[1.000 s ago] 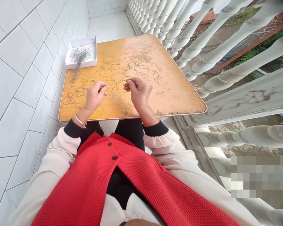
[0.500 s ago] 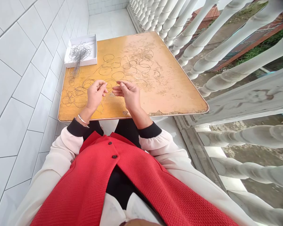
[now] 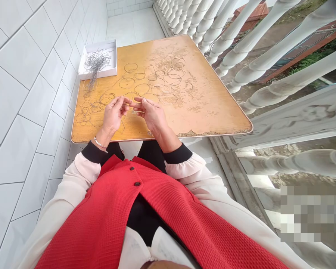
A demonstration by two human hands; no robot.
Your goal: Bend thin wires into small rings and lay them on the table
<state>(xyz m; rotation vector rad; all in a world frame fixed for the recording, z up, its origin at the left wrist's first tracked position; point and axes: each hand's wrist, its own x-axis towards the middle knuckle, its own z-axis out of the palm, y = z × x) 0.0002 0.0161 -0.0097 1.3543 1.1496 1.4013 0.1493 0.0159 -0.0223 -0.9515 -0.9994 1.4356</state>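
Above the near part of the table, my left hand is closed, its thumb and index finger pinched together. Facing it, my right hand pinches too, fingertips almost meeting those of the left. Between them runs a thin dark strand, very fine and partly hidden by the fingers; whether it is wire or cord I cannot tell. Beyond the hands, several loops of similar strand lie on the table. More tangled loops lie left of my left hand.
A shallow white box at the table's far left holds a tangled bundle of dark strands, some hanging over its rim. The worn yellow table stands between a tiled wall and a white balustrade.
My hands have come closer together, so the gap between their fingertips has narrowed. The view has shifted slightly; the box and the loops on the table look unmoved.
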